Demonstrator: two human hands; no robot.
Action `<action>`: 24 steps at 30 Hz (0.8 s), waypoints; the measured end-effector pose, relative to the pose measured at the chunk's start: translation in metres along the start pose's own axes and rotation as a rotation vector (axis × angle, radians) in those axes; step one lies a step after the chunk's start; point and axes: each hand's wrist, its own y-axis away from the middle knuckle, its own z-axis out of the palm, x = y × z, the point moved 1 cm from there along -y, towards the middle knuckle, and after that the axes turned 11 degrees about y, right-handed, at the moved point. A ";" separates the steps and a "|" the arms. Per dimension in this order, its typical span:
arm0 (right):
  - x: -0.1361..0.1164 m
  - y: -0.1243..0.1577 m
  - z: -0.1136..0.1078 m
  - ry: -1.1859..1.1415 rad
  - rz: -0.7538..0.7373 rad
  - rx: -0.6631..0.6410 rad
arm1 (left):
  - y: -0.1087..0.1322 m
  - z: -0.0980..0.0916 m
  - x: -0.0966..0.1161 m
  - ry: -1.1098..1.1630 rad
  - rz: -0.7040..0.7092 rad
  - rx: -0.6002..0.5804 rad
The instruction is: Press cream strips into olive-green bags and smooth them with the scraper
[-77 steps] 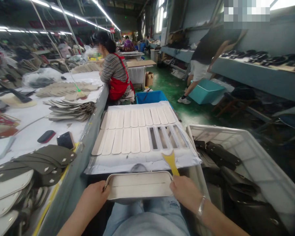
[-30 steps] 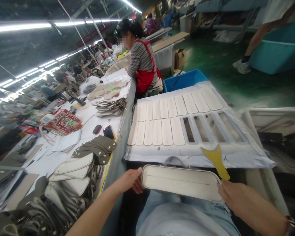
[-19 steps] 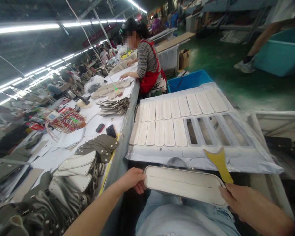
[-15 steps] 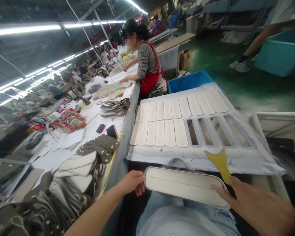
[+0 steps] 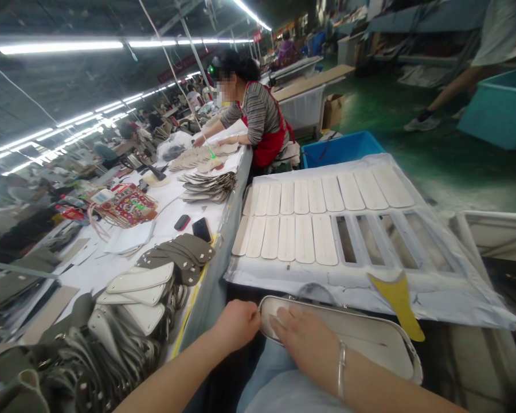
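A long cream-coloured panel with rounded ends and a raised rim, perhaps a bag bottom [image 5: 361, 330], lies across my lap. My left hand [image 5: 239, 322] is closed at its left end, the fingertips pinching the rim. Flat on the panel's left part rests my right hand [image 5: 303, 335], fingers stretched out and pressing its surface; a bracelet is on that wrist. Beyond it, a yellow fork-ended scraper [image 5: 399, 301] lies on the near edge of the white-covered table, its narrow end sticking out past the edge. The panel's underside is hidden.
Two rows of cream inserts [image 5: 301, 198] lie on the white-covered table [image 5: 279, 278]. To the left are piled grey-and-white bag parts [image 5: 124, 338], a phone [image 5: 202, 229] and a patterned bag [image 5: 129, 203]. A co-worker in a red apron [image 5: 272, 143] leans over the bench near a blue bin [image 5: 344, 148].
My right hand has moved left from the panel's right end onto its left part. The left hand stays at the left end. The view has shifted slightly.
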 end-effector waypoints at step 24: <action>0.011 0.012 0.007 -0.251 -0.018 0.108 | -0.002 0.028 -0.021 0.635 -0.050 -0.033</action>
